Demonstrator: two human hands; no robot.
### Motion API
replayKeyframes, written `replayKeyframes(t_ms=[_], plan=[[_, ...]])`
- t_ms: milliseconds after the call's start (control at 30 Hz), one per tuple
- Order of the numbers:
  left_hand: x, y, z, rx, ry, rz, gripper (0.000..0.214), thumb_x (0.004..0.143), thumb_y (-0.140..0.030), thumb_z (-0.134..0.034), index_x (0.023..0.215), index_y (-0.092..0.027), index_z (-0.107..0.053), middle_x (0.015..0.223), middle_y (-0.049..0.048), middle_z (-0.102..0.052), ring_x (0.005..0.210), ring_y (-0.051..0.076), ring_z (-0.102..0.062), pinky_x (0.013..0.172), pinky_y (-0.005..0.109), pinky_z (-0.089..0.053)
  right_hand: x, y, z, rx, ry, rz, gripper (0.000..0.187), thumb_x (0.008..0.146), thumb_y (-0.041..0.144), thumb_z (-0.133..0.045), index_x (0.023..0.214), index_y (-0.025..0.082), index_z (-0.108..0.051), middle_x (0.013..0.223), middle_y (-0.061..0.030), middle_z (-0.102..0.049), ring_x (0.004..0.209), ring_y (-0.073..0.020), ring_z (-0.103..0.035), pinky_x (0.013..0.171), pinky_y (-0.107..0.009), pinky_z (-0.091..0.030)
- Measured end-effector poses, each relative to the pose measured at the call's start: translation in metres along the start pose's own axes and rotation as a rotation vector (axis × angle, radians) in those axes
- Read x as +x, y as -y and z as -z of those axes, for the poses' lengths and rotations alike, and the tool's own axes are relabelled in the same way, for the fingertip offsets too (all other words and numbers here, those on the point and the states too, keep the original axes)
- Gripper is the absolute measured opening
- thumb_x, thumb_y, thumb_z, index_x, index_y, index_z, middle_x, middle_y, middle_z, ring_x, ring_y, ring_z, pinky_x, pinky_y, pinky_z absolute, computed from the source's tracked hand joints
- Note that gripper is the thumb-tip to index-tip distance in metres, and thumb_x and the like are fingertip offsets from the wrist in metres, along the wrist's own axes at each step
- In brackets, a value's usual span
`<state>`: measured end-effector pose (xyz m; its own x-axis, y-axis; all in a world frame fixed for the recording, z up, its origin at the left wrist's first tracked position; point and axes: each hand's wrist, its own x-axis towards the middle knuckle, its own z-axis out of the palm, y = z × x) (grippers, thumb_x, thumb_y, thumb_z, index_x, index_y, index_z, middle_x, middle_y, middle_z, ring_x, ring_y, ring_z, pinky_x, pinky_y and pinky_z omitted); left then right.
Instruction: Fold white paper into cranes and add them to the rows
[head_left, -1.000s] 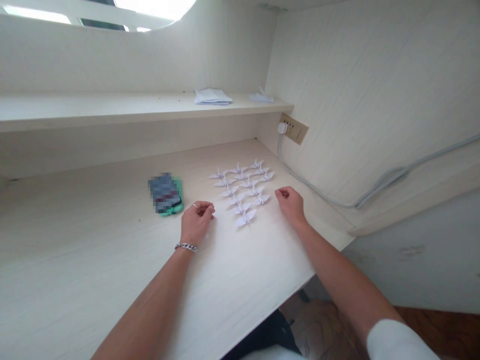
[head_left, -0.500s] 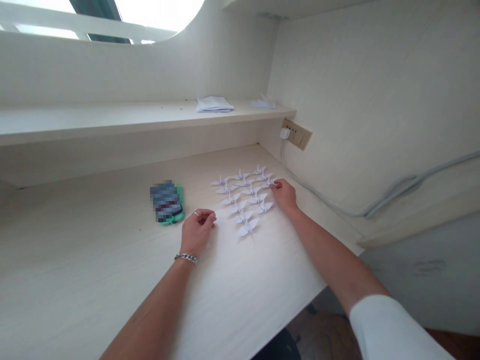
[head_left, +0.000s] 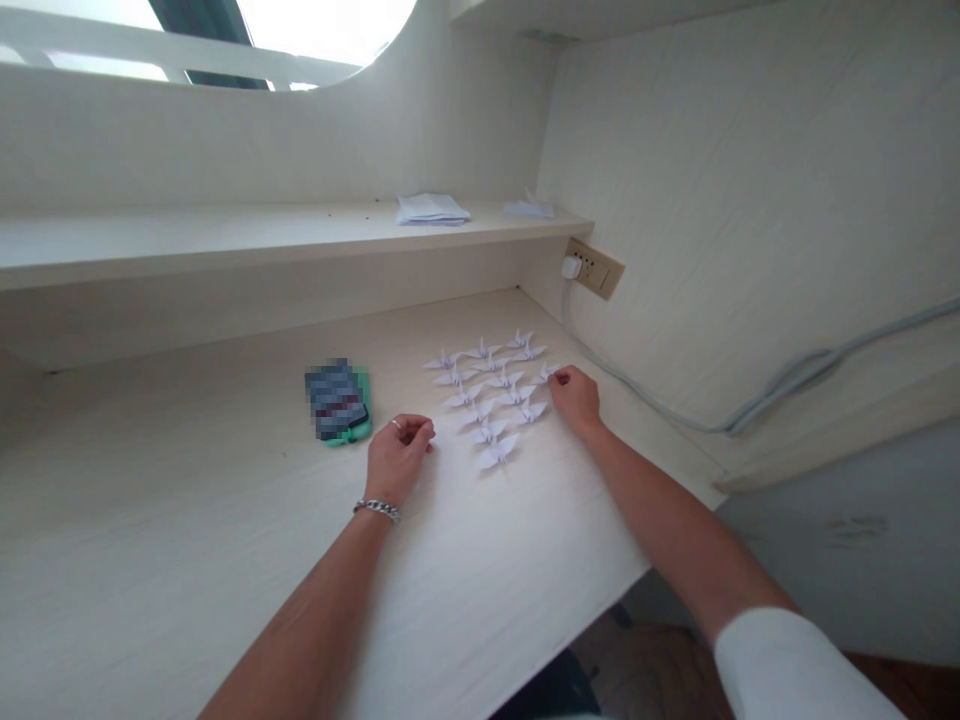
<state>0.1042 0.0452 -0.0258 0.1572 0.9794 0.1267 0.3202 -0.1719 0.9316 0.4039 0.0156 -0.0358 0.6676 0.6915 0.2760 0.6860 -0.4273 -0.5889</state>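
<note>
Several white folded paper cranes (head_left: pixel 501 380) stand close together in slanting rows on the white desk. At the right edge of the group, my right hand (head_left: pixel 576 398) pinches one paper crane (head_left: pixel 544 373) between thumb and fingers, low at the desk surface. My left hand (head_left: pixel 399 455) rests on the desk left of the cranes, its fingers curled in and the thumb against the index finger. I see nothing held in it, and it touches no crane. The nearest crane (head_left: pixel 498 455) to me sits at the front of the group.
A phone-like object with a green edge (head_left: pixel 363 392), its face pixelated, lies left of my left hand. A stack of white paper (head_left: pixel 433 209) is on the shelf (head_left: pixel 247 240) above. A plug (head_left: pixel 571 267) and grey cable (head_left: pixel 660 408) run along the right wall.
My right hand has shifted slightly right and toward me with the pinched crane, which now stands a little apart from its neighbour. My left hand stays nearly in place.
</note>
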Motion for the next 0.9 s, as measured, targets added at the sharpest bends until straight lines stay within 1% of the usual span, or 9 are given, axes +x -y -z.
replayKeyframes(t_ms=[133, 233, 400, 500, 633, 767, 900], plan=[[0.000, -0.001, 0.000, 0.004, -0.001, 0.000, 0.020, 0.074, -0.035, -0.062, 0.080, -0.017, -0.064, 0.070, 0.0034, -0.071, 0.055, 0.015, -0.064, 0.058, 0.026, -0.049, -0.025, -0.011, 0.018, -0.031, -0.004, -0.041, 0.020, 0.082, 0.030, -0.054, 0.086, 0.019, -0.070, 0.087, -0.0090, -0.073, 0.083, -0.0224, -0.065, 0.073, -0.032, -0.046], [0.000, 0.001, -0.001, 0.010, -0.003, -0.003, 0.020, 0.074, -0.036, -0.061, 0.081, -0.017, -0.065, 0.070, 0.0036, -0.071, 0.056, 0.015, -0.064, 0.058, 0.026, -0.049, -0.046, -0.018, 0.032, -0.043, 0.013, -0.046, 0.020, 0.082, 0.032, -0.054, 0.085, 0.020, -0.070, 0.086, -0.0081, -0.073, 0.081, -0.0219, -0.065, 0.071, -0.031, -0.045], [0.000, 0.003, -0.001, 0.019, -0.007, -0.012, 0.019, 0.074, -0.035, -0.060, 0.080, -0.017, -0.065, 0.070, 0.0038, -0.072, 0.056, 0.015, -0.064, 0.059, 0.026, -0.049, -0.081, -0.020, 0.049, -0.050, 0.050, -0.039, 0.018, 0.081, 0.034, -0.056, 0.082, 0.022, -0.068, 0.083, -0.0054, -0.072, 0.078, -0.0214, -0.065, 0.068, -0.030, -0.044], [-0.001, 0.002, -0.001, 0.023, -0.011, -0.014, 0.019, 0.074, -0.034, -0.060, 0.080, -0.017, -0.065, 0.070, 0.0039, -0.072, 0.057, 0.015, -0.065, 0.059, 0.026, -0.050, -0.099, -0.016, 0.053, -0.059, 0.082, -0.032, 0.017, 0.081, 0.036, -0.056, 0.082, 0.023, -0.068, 0.081, -0.0037, -0.072, 0.074, -0.0207, -0.064, 0.064, -0.030, -0.041], [-0.003, 0.001, -0.001, 0.029, -0.014, -0.013, 0.019, 0.074, -0.034, -0.060, 0.080, -0.017, -0.065, 0.071, 0.0042, -0.072, 0.057, 0.015, -0.065, 0.060, 0.026, -0.050, -0.116, -0.006, 0.053, -0.066, 0.117, 0.016, 0.016, 0.082, 0.035, -0.056, 0.079, 0.024, -0.066, 0.079, -0.0014, -0.071, 0.073, -0.0197, -0.064, 0.063, -0.029, -0.040], [-0.003, 0.000, 0.000, 0.036, -0.010, -0.012, 0.019, 0.074, -0.034, -0.061, 0.081, -0.017, -0.065, 0.072, 0.0041, -0.072, 0.057, 0.015, -0.065, 0.060, 0.026, -0.050, -0.122, 0.004, 0.051, -0.069, 0.123, 0.055, 0.015, 0.082, 0.034, -0.055, 0.079, 0.023, -0.065, 0.078, -0.0004, -0.071, 0.073, -0.0189, -0.063, 0.063, -0.028, -0.039], [-0.002, 0.000, -0.001, 0.035, -0.006, -0.008, 0.019, 0.074, -0.035, -0.060, 0.082, -0.017, -0.065, 0.072, 0.0040, -0.072, 0.057, 0.015, -0.065, 0.060, 0.026, -0.050, -0.122, 0.010, 0.047, -0.066, 0.123, 0.080, 0.014, 0.083, 0.032, -0.055, 0.080, 0.023, -0.065, 0.080, -0.0003, -0.071, 0.074, -0.0182, -0.063, 0.063, -0.028, -0.038]])
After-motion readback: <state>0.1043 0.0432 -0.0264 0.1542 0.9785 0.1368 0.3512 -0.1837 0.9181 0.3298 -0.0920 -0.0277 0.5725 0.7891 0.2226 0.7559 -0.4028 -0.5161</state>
